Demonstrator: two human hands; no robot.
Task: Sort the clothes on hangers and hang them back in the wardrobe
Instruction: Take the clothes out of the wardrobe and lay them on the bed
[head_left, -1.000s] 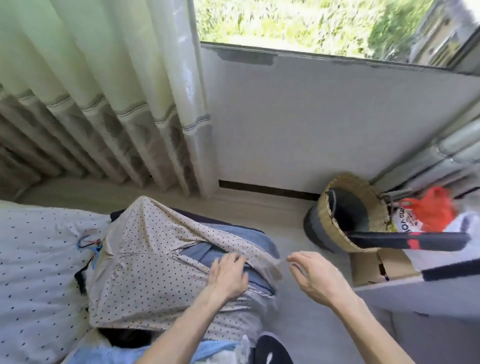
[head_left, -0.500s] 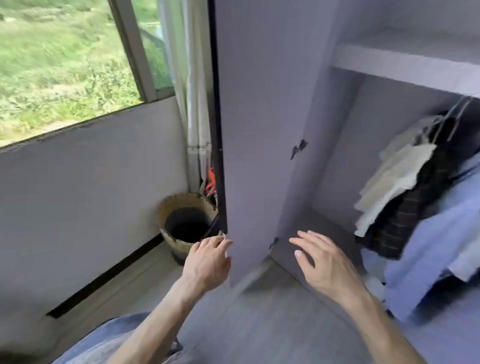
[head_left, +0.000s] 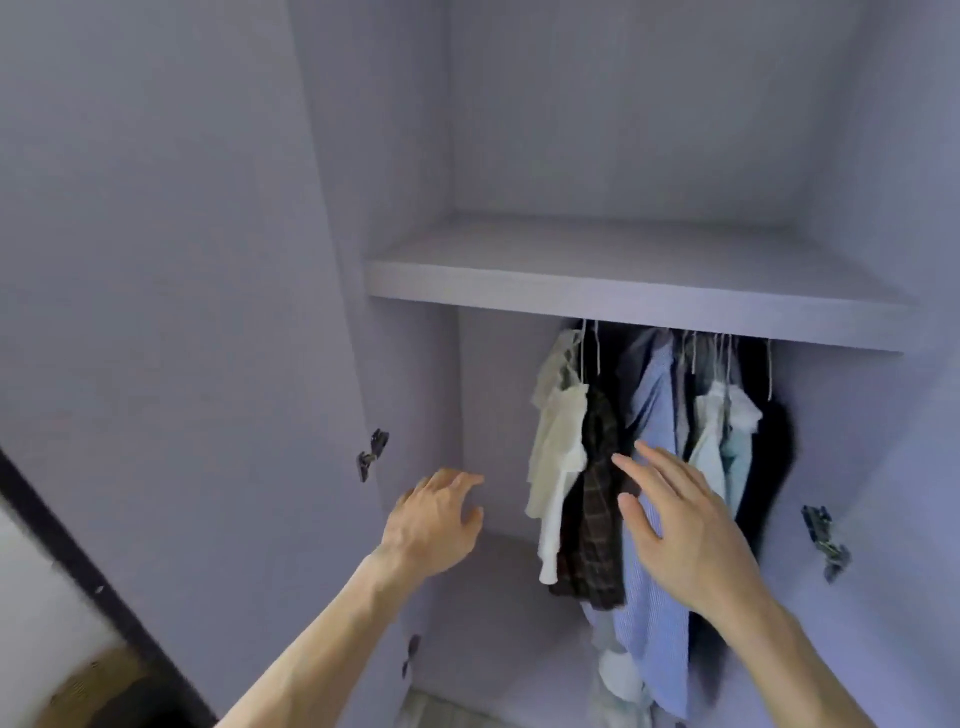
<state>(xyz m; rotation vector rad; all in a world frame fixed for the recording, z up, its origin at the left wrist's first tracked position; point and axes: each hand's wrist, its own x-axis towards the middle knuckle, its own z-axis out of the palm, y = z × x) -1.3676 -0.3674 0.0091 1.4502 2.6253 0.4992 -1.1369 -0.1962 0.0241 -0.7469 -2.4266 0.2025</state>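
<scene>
Both hands have come up from beside the door (head_left: 156, 312) into the wardrobe (head_left: 623, 130). Below the shelf (head_left: 623, 283), the left hand (head_left: 434, 522) has its grip loosely open and empty; the right hand (head_left: 685, 540), spread open, holds nothing before the clothes on hangers (head_left: 597, 447) hanging under that shelf.

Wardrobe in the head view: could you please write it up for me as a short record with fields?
wardrobe: open, left door swung out
shelf: directly above the hanging clothes
clothes, left to right: cream shirt, dark plaid shirt, blue striped shirt, pale garments
hangers: thin hooks showing under the shelf
left hand: fingers loosely bent, holds nothing, near the left inner wall
right hand: fingers straight, in front of the blue striped shirt; contact cannot be told
gap: between left inner wall and cream shirt
</scene>
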